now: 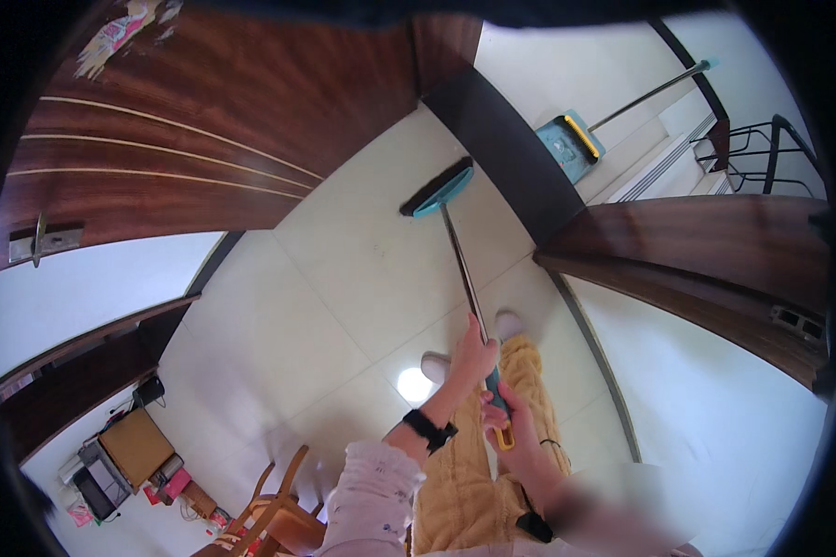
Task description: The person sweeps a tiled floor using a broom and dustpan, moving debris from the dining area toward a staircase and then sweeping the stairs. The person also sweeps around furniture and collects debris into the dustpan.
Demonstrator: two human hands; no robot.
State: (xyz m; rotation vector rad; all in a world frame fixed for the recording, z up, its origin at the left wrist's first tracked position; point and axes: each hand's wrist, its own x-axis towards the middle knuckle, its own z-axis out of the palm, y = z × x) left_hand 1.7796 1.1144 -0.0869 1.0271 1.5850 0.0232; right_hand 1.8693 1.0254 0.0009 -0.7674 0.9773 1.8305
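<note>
A broom with a metal pole (pixel 464 271) slants away from me across the floor. Its teal head (pixel 444 189) with dark bristles lies on the pale tiles, just short of the dark door sill. My left hand (pixel 472 353) grips the lower metal pole, a black watch band on that wrist. Nearer my body, my right hand (pixel 514 416) is wrapped around the teal grip (pixel 496 390), which ends in a yellow loop (pixel 505 437). Small specks of debris (pixel 380 248) lie on the tiles left of the broom.
A brown wooden door (pixel 251 104) stands at the left. Past the dark sill (pixel 508 146) is a teal long-handled dustpan (pixel 570 147) with a yellow edge, near a black metal rack (pixel 766 153). A wooden chair (pixel 279 515) and stacked boxes (pixel 136 445) are at lower left.
</note>
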